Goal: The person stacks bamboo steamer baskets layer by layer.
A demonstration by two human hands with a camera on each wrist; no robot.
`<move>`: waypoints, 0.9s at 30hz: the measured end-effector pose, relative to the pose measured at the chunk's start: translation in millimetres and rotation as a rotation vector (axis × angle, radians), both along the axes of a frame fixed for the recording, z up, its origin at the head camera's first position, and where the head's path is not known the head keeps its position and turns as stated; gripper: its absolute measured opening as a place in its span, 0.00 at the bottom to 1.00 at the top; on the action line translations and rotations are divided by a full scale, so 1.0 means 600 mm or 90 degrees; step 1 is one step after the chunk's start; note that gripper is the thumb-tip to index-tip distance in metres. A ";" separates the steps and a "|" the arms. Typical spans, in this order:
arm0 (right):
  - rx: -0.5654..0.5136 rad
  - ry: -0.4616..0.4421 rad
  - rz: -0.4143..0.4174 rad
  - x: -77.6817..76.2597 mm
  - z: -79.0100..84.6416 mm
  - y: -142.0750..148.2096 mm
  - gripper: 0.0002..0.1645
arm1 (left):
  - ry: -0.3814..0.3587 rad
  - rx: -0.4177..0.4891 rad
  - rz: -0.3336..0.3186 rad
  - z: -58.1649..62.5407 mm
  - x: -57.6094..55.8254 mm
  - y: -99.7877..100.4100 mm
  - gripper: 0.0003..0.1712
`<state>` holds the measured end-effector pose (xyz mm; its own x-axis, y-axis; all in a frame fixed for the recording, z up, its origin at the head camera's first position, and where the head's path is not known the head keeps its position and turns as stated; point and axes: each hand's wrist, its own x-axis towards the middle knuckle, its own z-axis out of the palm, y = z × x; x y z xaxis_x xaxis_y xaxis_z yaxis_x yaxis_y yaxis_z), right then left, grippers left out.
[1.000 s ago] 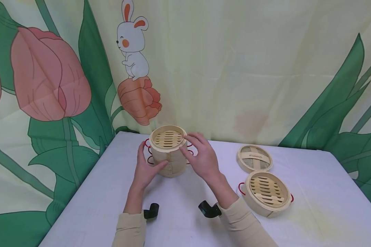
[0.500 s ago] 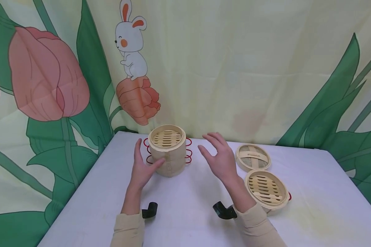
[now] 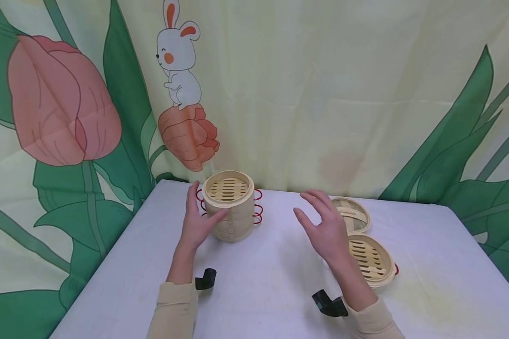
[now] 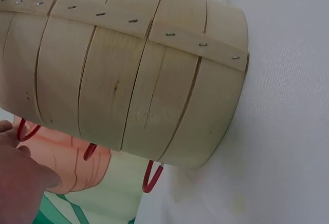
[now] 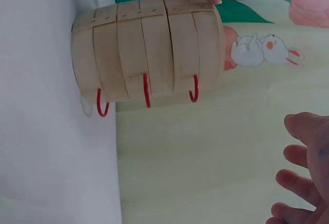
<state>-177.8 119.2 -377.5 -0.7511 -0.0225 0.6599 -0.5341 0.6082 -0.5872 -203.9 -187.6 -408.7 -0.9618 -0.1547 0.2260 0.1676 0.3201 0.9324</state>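
Note:
A stack of bamboo steamer baskets (image 3: 234, 219) stands upright at the back of the table, with a slatted tray showing in the top one. Red wire handles stick out at its sides, and three of these handles show in the right wrist view. My left hand (image 3: 198, 227) is spread beside the stack's left, thumb across the front and fingers along the side near the upper handles. In the left wrist view the stapled bamboo wall (image 4: 115, 80) fills much of the picture. My right hand (image 3: 327, 231) hovers between the stack and the other steamer pieces, fingers spread and holding nothing.
On the right lies a single steamer basket (image 3: 375, 261) with a red handle, partly hidden by my right forearm. Behind it is a woven bamboo lid (image 3: 356, 216). A printed curtain (image 3: 305, 103) hangs at the back edge of the white table (image 3: 254, 292).
My right hand has left the top rim of the stack and moved right, towards the single basket and lid. My left hand has stayed by the stack, its thumb slightly higher.

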 end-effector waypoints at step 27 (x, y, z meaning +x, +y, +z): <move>0.049 -0.023 -0.084 0.069 -0.007 0.098 0.27 | 0.006 -0.020 -0.025 0.010 -0.009 0.006 0.65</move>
<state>-136.5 177.8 -381.7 -0.7740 0.0284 0.6326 -0.4264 0.7152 -0.5538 -209.5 -184.1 -402.6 -0.9646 -0.1094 0.2398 0.1898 0.3428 0.9200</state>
